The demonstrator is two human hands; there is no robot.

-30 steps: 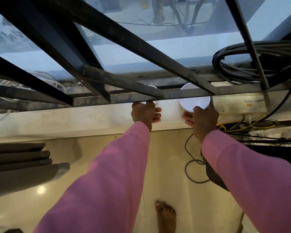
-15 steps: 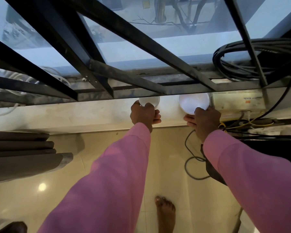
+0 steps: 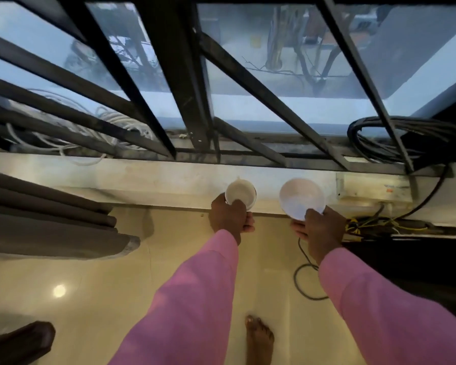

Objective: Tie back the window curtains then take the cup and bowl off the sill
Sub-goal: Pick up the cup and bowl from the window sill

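Note:
My left hand [image 3: 231,217] grips a small white cup [image 3: 241,194] by its near side. My right hand [image 3: 320,226] holds a white bowl [image 3: 300,197] with the thumb over its near rim and the fingers beneath. Both vessels are held in front of the pale window sill [image 3: 142,175], at its front edge. The dark grey curtain [image 3: 45,219] hangs gathered in folds at the left, below the sill.
Black window bars [image 3: 190,83] slant over the sill. A white cable coil [image 3: 95,130] lies at the sill's left, a black cable coil [image 3: 395,138] at its right. A white box [image 3: 374,187] with yellow wires sits right of the bowl. My bare foot [image 3: 258,338] stands on the glossy floor.
Both hands have drawn the cup and bowl out from under the window bars toward me, off the sill. The view has tilted and shifted, showing more curtain at the left.

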